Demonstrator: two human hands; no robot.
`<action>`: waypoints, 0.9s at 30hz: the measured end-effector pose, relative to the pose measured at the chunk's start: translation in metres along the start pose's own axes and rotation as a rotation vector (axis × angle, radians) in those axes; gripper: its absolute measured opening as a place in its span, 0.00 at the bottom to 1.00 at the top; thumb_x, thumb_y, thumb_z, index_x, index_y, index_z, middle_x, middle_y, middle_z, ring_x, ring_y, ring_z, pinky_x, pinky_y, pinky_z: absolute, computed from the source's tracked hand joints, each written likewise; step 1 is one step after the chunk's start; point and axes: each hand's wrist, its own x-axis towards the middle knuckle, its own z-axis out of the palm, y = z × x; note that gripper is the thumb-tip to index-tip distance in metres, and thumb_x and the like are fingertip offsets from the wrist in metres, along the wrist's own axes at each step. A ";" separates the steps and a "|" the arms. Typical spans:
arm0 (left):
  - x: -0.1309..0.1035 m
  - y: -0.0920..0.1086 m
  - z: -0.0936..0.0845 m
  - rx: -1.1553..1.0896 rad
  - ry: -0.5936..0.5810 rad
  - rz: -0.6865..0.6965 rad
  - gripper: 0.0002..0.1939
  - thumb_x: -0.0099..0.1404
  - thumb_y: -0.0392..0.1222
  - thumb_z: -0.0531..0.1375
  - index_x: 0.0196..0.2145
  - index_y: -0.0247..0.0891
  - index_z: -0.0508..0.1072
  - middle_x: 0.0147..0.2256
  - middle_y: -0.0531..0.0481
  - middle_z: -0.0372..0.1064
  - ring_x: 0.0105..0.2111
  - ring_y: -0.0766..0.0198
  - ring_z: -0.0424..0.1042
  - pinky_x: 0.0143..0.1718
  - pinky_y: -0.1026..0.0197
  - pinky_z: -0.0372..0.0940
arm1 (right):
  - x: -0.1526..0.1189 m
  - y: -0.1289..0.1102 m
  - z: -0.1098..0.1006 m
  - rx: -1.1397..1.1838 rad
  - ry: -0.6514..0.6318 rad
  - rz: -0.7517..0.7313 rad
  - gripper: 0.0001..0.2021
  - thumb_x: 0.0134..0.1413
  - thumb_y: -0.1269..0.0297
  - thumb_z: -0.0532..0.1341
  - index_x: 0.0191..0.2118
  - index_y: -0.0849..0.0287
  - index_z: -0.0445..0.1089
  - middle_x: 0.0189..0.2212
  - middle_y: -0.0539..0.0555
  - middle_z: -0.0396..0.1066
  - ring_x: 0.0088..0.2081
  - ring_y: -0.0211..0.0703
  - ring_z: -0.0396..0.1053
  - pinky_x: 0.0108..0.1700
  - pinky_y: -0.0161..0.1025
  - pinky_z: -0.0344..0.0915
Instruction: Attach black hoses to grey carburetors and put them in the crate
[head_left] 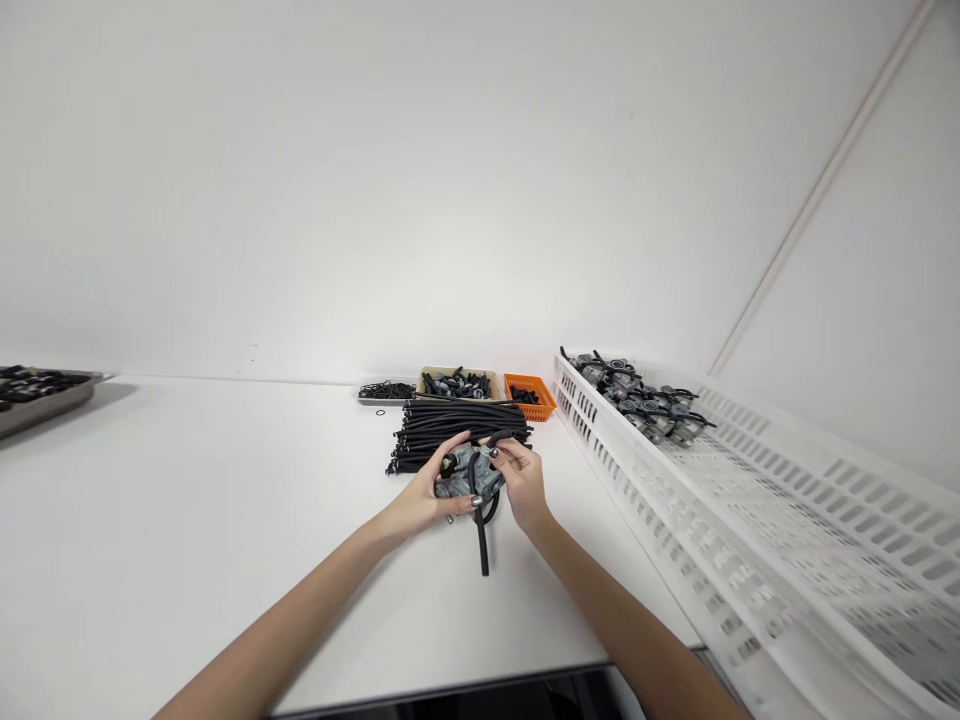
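Note:
A grey metal part (pixel 459 484) with black hoses is held up over the white table, near the table's middle. My left hand (pixel 421 500) wraps round its left side, thumb across the front. On the right, my right hand (pixel 523 480) pinches a black hose (pixel 501 438) at the part's upper right. Another black hose (pixel 482 545) hangs down below the part. Just behind my hands lies a pile of black tubes (pixel 435 425), partly hidden by them.
Behind the tubes stand a clear tray of black rings (pixel 386 390), a cream tray (pixel 495 385) of small parts and an orange basket (pixel 544 400). A white perforated crate (pixel 645 470) with similar metal parts fills the right. A metal tray (pixel 52 405) sits far left.

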 end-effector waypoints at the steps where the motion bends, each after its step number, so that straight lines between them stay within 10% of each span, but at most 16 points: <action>1: -0.001 0.001 0.000 -0.083 -0.033 -0.050 0.42 0.52 0.41 0.67 0.61 0.49 0.52 0.57 0.45 0.60 0.52 0.55 0.66 0.51 0.51 0.64 | 0.000 -0.001 0.000 -0.009 -0.026 -0.010 0.08 0.45 0.60 0.64 0.31 0.57 0.75 0.32 0.53 0.72 0.36 0.46 0.70 0.41 0.41 0.66; 10: -0.003 -0.017 0.006 -0.471 -0.111 -0.266 0.41 0.47 0.37 0.69 0.55 0.48 0.56 0.33 0.53 0.70 0.27 0.64 0.72 0.25 0.61 0.68 | 0.004 -0.007 0.001 -0.068 -0.152 0.072 0.11 0.43 0.57 0.67 0.32 0.58 0.76 0.33 0.55 0.75 0.37 0.48 0.72 0.43 0.45 0.68; 16: 0.003 -0.015 0.003 -0.492 0.217 -0.246 0.35 0.43 0.37 0.71 0.47 0.44 0.60 0.33 0.53 0.70 0.27 0.62 0.73 0.27 0.55 0.71 | 0.009 -0.001 -0.004 -0.188 0.001 0.036 0.20 0.48 0.53 0.63 0.45 0.59 0.73 0.40 0.59 0.75 0.41 0.48 0.71 0.45 0.45 0.68; 21: 0.006 -0.006 -0.007 -0.439 0.553 -0.230 0.36 0.42 0.37 0.72 0.46 0.43 0.59 0.34 0.50 0.72 0.28 0.60 0.74 0.28 0.55 0.72 | 0.002 -0.001 -0.001 -0.415 -0.198 -0.009 0.13 0.51 0.56 0.60 0.36 0.59 0.76 0.34 0.56 0.75 0.34 0.45 0.71 0.35 0.40 0.66; 27: 0.006 -0.006 -0.011 -0.401 0.632 -0.164 0.36 0.41 0.39 0.72 0.46 0.43 0.60 0.34 0.51 0.71 0.29 0.63 0.74 0.30 0.60 0.71 | -0.003 0.002 0.003 -0.583 -0.281 -0.163 0.10 0.50 0.68 0.58 0.37 0.55 0.76 0.32 0.54 0.72 0.34 0.44 0.67 0.34 0.39 0.63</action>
